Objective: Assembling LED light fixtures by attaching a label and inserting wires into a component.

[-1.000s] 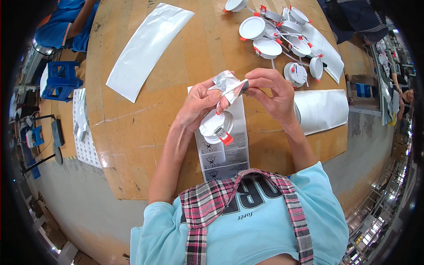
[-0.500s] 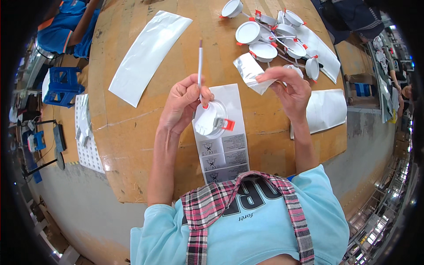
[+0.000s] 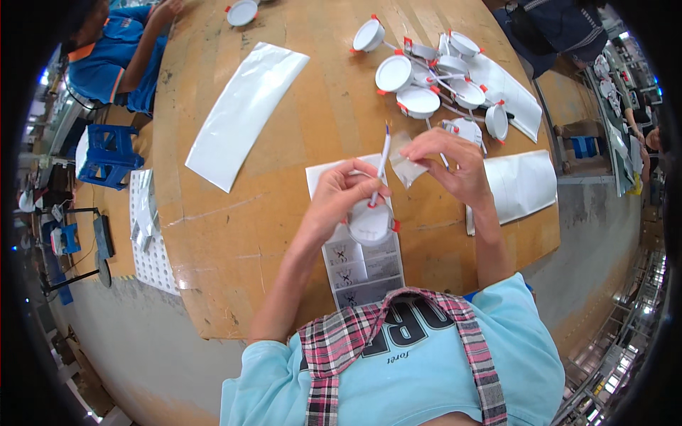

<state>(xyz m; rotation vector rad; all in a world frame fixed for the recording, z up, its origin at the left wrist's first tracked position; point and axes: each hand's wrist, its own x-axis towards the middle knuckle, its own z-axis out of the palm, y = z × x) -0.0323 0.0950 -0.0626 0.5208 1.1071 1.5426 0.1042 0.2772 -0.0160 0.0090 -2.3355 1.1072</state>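
Reaching in from the lower edge, both bare forearms are seen bent over a round wooden table point(image 3: 284, 234). The left hand point(image 3: 339, 197) is curled shut, its fingers wrapped around the upper edge of a small round white lamp fitting point(image 3: 371, 224) with red clips, which is held just above a printed instruction sheet point(image 3: 362, 266) lying on the table. A thin white rod or cable point(image 3: 381, 157) with a dark tip is pinched between the thumb and fingertips of the same hand and is pointed upward, away from the body.

The right hand point(image 3: 455, 167) is raised slightly higher and farther out, wrist bent, with its thumb and first fingers closed on a small clear plastic bag point(image 3: 406, 165); the remaining fingers are loosely spread. The bag is held just beside the rod, between the two hands; whether they touch cannot be told.

Beyond the right hand, a cluster of similar white round fittings point(image 3: 419, 78) is piled on the table, partly on a white plastic sleeve point(image 3: 508, 89). Another white sleeve point(image 3: 522, 186) is laid just right of the right wrist, and a long one point(image 3: 245, 113) is laid well to the left. At the far left edge, another person's arm in a blue sleeve point(image 3: 117, 53) is resting at the table.
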